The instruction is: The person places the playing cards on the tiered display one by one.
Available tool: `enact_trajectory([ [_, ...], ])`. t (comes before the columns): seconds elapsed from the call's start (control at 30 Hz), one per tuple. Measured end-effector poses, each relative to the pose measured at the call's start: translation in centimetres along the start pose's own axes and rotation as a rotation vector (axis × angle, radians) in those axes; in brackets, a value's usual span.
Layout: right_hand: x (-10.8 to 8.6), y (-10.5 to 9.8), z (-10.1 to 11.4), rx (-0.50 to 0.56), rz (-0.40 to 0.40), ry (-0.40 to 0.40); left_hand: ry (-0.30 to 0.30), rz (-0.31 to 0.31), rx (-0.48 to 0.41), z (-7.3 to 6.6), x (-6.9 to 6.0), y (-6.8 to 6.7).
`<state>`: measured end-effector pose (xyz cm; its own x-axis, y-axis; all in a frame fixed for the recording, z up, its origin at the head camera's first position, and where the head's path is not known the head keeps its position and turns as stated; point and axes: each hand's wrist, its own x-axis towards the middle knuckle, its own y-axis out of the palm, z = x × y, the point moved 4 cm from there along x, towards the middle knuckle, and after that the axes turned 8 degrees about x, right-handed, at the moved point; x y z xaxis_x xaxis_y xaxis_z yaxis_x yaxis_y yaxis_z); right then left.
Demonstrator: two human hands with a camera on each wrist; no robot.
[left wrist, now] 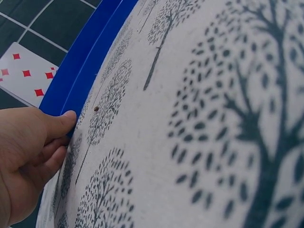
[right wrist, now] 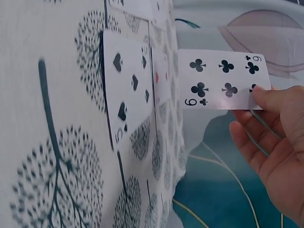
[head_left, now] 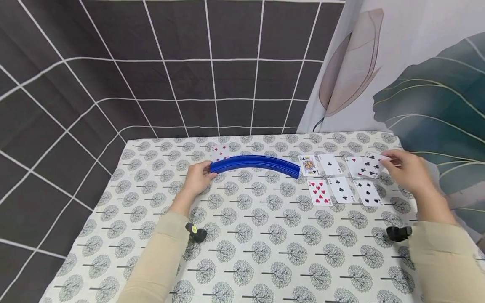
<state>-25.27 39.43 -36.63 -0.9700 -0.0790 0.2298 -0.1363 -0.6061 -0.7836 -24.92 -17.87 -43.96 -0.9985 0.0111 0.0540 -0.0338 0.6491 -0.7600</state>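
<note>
At the left end of a curved blue card holder [head_left: 257, 162], my left hand [head_left: 197, 179] pinches the rim between thumb and fingers. A diamond card [head_left: 221, 152] stands upright at that end, partly hidden behind the holder's edge; the left wrist view shows its red pips too. Over on the right, my right hand [head_left: 409, 170] pinches a six of clubs [right wrist: 223, 80] by one edge between thumb and fingers. That card is raised off the table and overlaps a red-pip card [head_left: 353, 166] lying beneath it in the head view.
Beside the holder's right end lie a king [head_left: 309, 165] and an ace of clubs [head_left: 329, 164]. Nearer me are a heart card [head_left: 320, 192], a low club card [head_left: 341, 190] and a five of spades [head_left: 368, 193]. A tree-print cloth [head_left: 246, 252] covers the table; curtains hang behind.
</note>
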Motion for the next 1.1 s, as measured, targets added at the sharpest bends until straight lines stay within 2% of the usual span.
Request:
enact_trajectory([
  [0.4, 1.2, 2.6, 2.6, 0.072, 0.013, -0.059, 0.010, -0.005, 0.001, 0.1, 0.2, 0.1],
  [0.6, 1.4, 3.7, 4.1, 0.103, 0.020, -0.075, -0.004, 0.000, -0.003, 0.0, 0.1, 0.1],
  [0.87, 1.8, 4.9, 5.5, 0.162, 0.009, -0.128, -0.003, 0.014, -0.012, -0.1, 0.0, -0.1],
  [1.1, 2.5, 5.7, 6.6, 0.166, -0.008, -0.177, -0.010, 0.017, -0.006, -0.1, 0.0, -0.1],
])
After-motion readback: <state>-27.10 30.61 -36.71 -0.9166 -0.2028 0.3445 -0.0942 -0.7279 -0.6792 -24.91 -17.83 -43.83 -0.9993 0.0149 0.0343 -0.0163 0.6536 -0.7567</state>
